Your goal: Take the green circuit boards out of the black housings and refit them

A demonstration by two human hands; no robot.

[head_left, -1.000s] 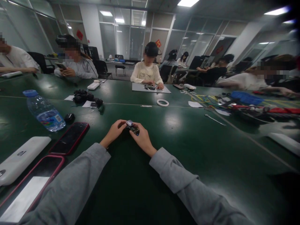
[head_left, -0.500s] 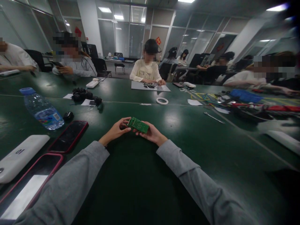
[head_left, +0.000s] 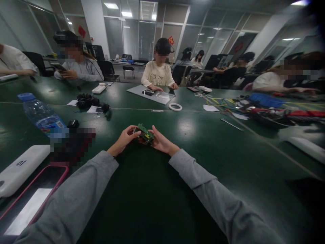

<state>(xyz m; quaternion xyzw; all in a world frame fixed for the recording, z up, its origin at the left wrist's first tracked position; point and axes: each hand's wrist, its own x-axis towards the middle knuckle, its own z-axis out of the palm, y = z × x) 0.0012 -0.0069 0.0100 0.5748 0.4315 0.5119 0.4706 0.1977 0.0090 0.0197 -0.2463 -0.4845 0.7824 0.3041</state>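
Observation:
Between my two hands is a small green circuit board (head_left: 145, 133), held above the dark green table (head_left: 152, 189). It is tilted, and a yellow part shows along its near side. My left hand (head_left: 126, 138) pinches the board's left end between thumb and fingers. Around the right end my right hand (head_left: 162, 141) is closed, its thumb raised along the edge and some fingers hidden behind the board. Both forearms, in grey sleeves, rest near the table surface.
To the left are a water bottle (head_left: 43, 115), a white power bank (head_left: 22, 169) and a phone in a red case (head_left: 35, 196). Ahead lies a white ring (head_left: 175, 107). Cables (head_left: 269, 105) and a metal tool (head_left: 231, 124) are at right. A person (head_left: 158, 73) sits opposite.
The board has been turned in my hands, from its flat face to a side with the yellow part. My right thumb has lifted. Across the table, the co-worker's grey panel has rotated.

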